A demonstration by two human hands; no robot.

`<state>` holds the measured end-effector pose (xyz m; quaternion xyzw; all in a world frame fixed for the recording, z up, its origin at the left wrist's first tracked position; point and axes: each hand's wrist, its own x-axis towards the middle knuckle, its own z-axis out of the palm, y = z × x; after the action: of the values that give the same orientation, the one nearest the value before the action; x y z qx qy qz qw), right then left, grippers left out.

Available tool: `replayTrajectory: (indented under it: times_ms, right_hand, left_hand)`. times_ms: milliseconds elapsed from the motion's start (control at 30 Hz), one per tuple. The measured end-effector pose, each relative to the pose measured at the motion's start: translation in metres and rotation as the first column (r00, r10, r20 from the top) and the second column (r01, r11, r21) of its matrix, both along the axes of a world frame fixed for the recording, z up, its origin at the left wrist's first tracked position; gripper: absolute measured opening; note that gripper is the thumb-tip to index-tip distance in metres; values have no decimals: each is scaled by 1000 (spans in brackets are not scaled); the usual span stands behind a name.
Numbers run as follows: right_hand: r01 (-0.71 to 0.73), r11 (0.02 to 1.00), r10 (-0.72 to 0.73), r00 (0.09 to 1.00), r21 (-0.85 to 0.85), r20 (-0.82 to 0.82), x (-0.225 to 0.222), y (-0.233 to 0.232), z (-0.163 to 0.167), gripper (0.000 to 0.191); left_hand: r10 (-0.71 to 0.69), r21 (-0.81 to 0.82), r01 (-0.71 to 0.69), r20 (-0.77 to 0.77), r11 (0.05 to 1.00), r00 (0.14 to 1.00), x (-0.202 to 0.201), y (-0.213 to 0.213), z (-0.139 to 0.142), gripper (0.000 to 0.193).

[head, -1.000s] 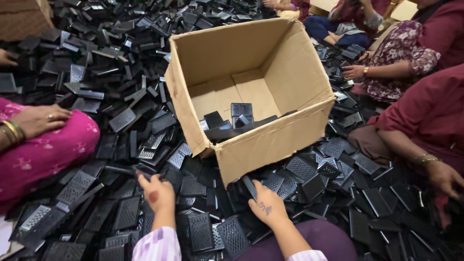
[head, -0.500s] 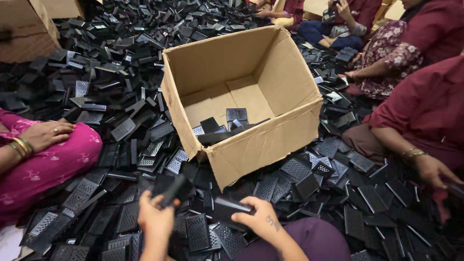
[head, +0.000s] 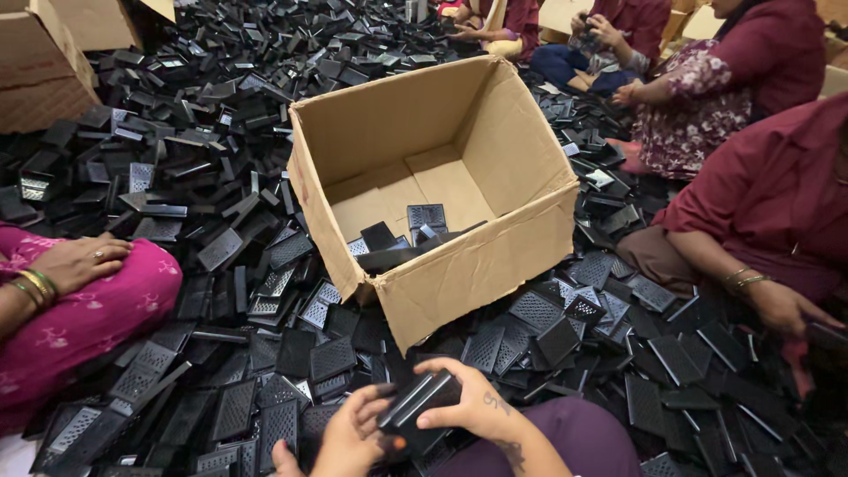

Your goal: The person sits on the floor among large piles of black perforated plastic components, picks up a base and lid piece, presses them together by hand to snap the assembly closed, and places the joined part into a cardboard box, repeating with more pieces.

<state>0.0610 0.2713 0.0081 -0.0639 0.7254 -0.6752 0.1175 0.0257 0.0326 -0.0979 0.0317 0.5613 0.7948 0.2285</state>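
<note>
A small stack of black plates (head: 417, 405) is being gripped at the near edge of the floor, above the lap. The right hand (head: 473, 402) is being curled over the stack's top and far side, fingers closed on it; the left hand (head: 352, 435) is being cupped against its near end, seemingly to square the pieces flush. The stack is being held just short of the box (head: 442, 168), whose near corner is being pointed at the hands. The box is being kept open and tilted, a few plates lying in its low near side. Loose plates (head: 221, 177) are being left heaped across the floor around it. Other people's hands (head: 78, 261) are being rested at the left and right edges.
</note>
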Motion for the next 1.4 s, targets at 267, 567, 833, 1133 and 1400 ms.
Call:
replayTrajectory:
  times_ms: [267, 567, 833, 1133, 1400]
  right_hand:
    - [62, 996, -57, 996, 60, -75, -3, -14, 2, 64]
    - [34, 998, -28, 994, 59, -105, 0, -21, -6, 65]
    - [34, 999, -32, 997, 33, -75, 2, -28, -8, 72]
    - [34, 959, 26, 978, 283, -208, 3, -30, -2, 65]
    - [141, 902, 4, 942, 407, -336, 8, -35, -2, 59]
  left_hand:
    - [-119, -4, 120, -154, 993, 981, 5, 16, 0, 98]
    - [-15, -260, -58, -269, 964, 963, 7, 13, -1, 77]
    - [-31, -598, -283, -459, 750, 888, 9, 12, 2, 78]
    - [-51, -608, -316, -508, 729, 860, 9, 9, 3, 73]
    - [-22, -684, -400, -519, 610, 855, 13, 19, 1, 90]
